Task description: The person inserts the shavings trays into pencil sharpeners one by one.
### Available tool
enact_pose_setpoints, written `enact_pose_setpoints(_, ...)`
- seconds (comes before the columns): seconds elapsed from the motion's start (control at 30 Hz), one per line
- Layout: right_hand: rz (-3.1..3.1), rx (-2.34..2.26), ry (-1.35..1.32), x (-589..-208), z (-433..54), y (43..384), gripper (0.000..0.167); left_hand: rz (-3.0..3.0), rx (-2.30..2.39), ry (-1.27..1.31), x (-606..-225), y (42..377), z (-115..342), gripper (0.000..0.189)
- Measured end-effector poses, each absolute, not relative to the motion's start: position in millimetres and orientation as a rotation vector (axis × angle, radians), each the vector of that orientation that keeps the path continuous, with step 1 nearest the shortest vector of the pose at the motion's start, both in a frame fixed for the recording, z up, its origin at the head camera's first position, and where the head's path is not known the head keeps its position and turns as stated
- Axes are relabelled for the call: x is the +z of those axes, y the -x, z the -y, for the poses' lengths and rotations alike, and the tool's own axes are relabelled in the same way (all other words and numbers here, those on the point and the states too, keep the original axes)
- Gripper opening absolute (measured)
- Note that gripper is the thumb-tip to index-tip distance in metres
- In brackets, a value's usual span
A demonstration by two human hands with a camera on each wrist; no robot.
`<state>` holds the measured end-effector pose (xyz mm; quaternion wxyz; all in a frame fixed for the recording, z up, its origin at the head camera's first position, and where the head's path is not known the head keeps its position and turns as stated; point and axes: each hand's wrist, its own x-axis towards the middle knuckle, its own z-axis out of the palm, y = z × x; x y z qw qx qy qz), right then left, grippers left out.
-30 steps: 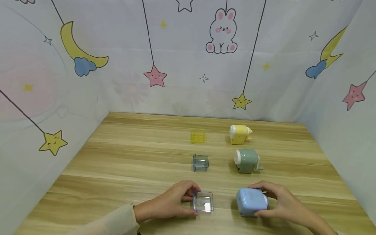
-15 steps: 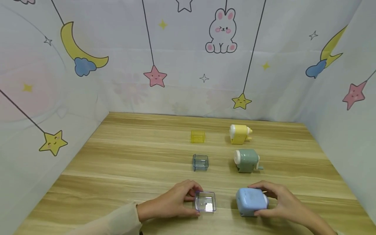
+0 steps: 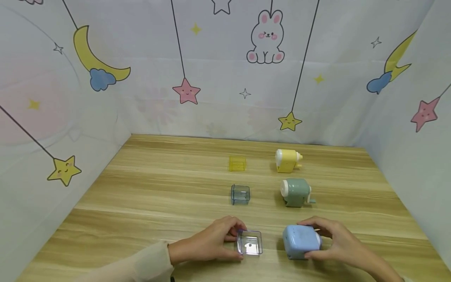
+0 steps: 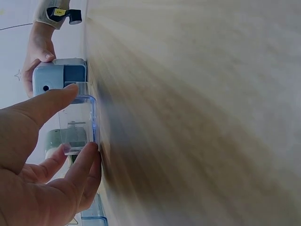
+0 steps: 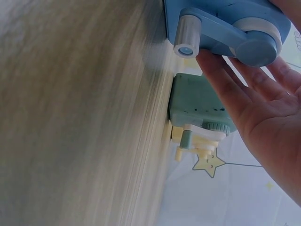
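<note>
My left hand [image 3: 213,241] pinches a clear plastic drawer [image 3: 250,243] with a purplish rim between thumb and fingers, low on the table. To its right, my right hand [image 3: 338,243] grips a blue crank pencil sharpener [image 3: 300,241] from its crank side. In the left wrist view the sharpener's drawer opening [image 4: 75,74] faces the clear drawer, which sits close to it and apart in the head view. The right wrist view shows the sharpener's blue crank [image 5: 216,26] and white handle [image 5: 188,35].
Behind the hands stand a green crank sharpener [image 3: 296,192] and a yellow one [image 3: 287,161]. Left of them lie a bluish clear drawer [image 3: 240,194] and a yellow clear drawer [image 3: 237,163]. Printed cloth walls enclose the wooden table [image 3: 158,188].
My left hand has slid the clear drawer a little to the right, narrowing the gap to the blue sharpener. The right hand and its sharpener stay almost still.
</note>
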<state>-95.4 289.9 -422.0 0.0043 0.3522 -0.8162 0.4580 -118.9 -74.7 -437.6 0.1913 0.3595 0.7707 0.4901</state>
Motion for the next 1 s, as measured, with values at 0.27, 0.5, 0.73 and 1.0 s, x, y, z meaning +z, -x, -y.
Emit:
enact_pose_setpoints(0.27, 2.558, 1.43, -1.094, -423, -290, 95, 0.061, -2.147, 1.374, -1.016, -437, 119, 68, 0.054)
enact_pose_setpoints(0.5, 2.547, 1.411, -1.101, -422, -290, 95, 0.061, -2.153, 1.36, -1.043, -438, 119, 62, 0.053)
enact_pose_setpoints(0.73, 2.544, 1.405, -1.101, -423, -289, 95, 0.062, -2.141, 1.363, -1.057, -437, 119, 57, 0.053)
enact_pose_setpoints(1.0, 2.548, 1.404, -1.103, -422, -289, 95, 0.061, -2.136, 1.36, -1.083, -437, 120, 50, 0.052)
